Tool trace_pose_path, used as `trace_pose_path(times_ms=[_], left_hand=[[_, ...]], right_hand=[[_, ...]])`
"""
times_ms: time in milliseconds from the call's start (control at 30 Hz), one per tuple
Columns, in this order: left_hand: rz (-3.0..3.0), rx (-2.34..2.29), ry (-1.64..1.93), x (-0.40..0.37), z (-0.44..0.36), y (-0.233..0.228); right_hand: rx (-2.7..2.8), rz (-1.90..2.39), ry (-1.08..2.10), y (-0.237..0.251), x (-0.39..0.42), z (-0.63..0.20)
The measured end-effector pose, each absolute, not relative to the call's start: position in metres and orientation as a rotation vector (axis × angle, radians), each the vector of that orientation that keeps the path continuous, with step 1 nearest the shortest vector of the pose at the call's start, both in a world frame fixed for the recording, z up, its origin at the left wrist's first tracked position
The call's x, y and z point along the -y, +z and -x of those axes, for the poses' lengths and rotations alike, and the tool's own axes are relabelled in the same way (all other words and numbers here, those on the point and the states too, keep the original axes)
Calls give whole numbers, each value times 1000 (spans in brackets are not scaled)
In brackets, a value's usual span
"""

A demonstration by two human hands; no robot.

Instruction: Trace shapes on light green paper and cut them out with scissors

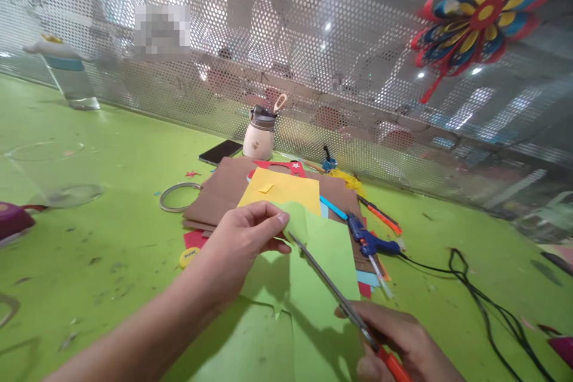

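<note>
My left hand point(250, 239) pinches the upper edge of a light green sheet of paper point(331, 250), thumb against fingers. In my right hand point(403, 334) is a pair of scissors point(331, 286) with an orange-red handle. The blades point up and left, their tips at the green paper just right of my left fingertips. They look nearly closed. Part of the handle is hidden by my fingers and the frame's bottom edge. Behind the green paper lie a yellow sheet point(290, 188) with a small yellow scrap on it and a stack of brown paper point(215, 191).
A blue glue gun point(369, 240) lies right of the papers, its black cord point(474, 286) running right. Behind stand a pinkish bottle point(259, 137) and a phone point(220, 151). A tape ring point(179, 196) and clear cups point(54, 173) are left. A perforated screen point(286, 59) borders the green table.
</note>
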State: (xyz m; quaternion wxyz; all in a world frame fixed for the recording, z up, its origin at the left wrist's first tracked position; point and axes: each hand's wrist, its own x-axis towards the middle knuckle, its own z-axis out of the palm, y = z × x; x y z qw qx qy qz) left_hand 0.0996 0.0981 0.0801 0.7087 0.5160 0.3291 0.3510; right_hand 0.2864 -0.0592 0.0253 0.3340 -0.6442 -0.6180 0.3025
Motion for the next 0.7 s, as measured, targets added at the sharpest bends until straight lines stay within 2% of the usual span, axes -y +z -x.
trace_pose_path(times_ms=[700], left_hand=[[-1281, -770, 757, -102, -97, 79]], right_hand=[[1658, 1668, 607, 27, 56, -284]])
